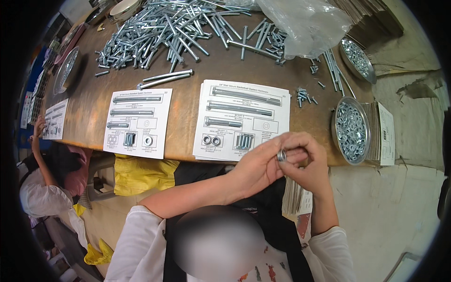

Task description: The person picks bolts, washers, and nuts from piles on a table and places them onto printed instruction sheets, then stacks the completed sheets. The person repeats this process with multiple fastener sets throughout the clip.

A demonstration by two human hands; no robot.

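My two hands meet above the table's front edge, just right of the nearest printed sheet. A small stack of metal washers (281, 155) is pinched by the thumb and fingers of my right hand (312, 162). My left hand (259, 165) is turned palm up beside it, its fingers stretched out and partly hidden by the right hand. The nearest printed sheet (199, 127), a white card picturing hardware, carries real bolts laid along its upper rows, two dark nuts (211, 140) at lower left and several small screws (244, 141). My left wrist is close to its lower edge.
A second sheet (162, 127) with bolts lies to the left. Bolts (155, 35) are heaped behind, beside a clear plastic bag (305, 23). Bowls of washers (350, 131) and small hardware (356, 58) stand right. Another person's hand (40, 126) reaches a third sheet (56, 120) far left.
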